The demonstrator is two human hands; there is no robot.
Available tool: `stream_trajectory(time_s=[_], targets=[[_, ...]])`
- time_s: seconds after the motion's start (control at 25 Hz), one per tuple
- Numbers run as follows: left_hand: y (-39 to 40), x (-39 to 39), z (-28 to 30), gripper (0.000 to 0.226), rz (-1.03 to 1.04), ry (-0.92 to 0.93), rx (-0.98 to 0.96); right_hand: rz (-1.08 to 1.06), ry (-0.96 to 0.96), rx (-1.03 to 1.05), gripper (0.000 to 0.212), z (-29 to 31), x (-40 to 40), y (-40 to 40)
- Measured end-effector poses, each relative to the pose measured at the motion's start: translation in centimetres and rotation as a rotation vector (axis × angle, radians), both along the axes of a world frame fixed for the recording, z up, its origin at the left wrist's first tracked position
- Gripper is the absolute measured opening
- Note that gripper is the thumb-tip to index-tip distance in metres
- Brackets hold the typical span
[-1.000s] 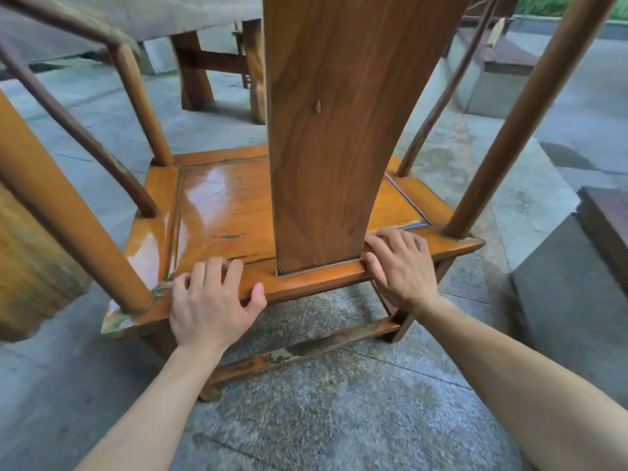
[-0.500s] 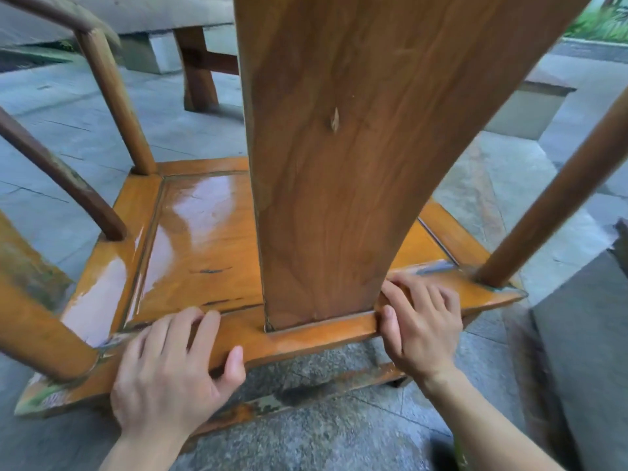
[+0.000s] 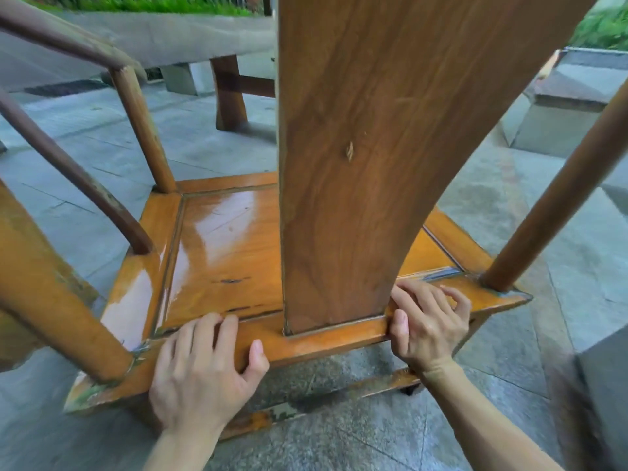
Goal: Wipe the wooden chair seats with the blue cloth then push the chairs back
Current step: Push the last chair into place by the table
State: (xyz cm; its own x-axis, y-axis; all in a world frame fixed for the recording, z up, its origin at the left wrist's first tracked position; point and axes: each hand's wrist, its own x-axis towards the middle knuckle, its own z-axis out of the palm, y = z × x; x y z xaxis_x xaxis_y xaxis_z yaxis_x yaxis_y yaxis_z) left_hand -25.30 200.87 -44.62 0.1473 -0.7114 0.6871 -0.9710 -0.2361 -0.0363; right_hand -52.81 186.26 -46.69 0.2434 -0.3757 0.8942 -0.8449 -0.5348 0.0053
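Push-back step, by my reading. Chair on paving, seat glossy. Left hand spread, right hand half-curled, both gripping seat's rear edge. No cloth visible. Next: steady shove toward table.

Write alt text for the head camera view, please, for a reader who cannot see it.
Two bare hands grip the rear edge of a glossy wooden chair seat, the left hand and right hand either side of the tall backrest board. A wooden table stands beyond on grey paving.
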Motion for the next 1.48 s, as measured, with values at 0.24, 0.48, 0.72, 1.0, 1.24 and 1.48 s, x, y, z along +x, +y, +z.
stream_trajectory(time_s=[0.24, 0.48, 0.72, 1.0, 1.24, 1.48], targets=[[-5.3, -3.6, 0.9, 0.054, 0.11, 0.086, 0.08, 0.091, 0.005, 0.008, 0.045, 0.4, -1.4, -8.3], [-10.2, -8.2, 1.9, 0.057, 0.236, 0.115, 0.223, 0.203, 0.039, 0.033, 0.046, 0.7, -3.4, -17.1], [-15.2, -10.4, 2.2, 0.067, 0.358, 0.142, 0.284, 0.305, 0.053, 0.045, 0.051, 0.6, -2.7, -25.2], [-24.2, -13.9, 2.5, 0.077, 0.495, 0.195, 0.277, 0.426, 0.111, 0.095, 0.051, 0.9, -1.7, -37.1], [-31.2, -15.6, 3.3, 0.065, 0.654, 0.249, 0.359, 0.49, 0.229, 0.225, 0.043, 2.0, -0.2, -44.2], [-31.7, -16.7, 3.9, 0.066, 0.701, 0.292, 0.436, 0.514, 0.354, 0.435, 0.04, 2.8, -1.2, -43.9]])
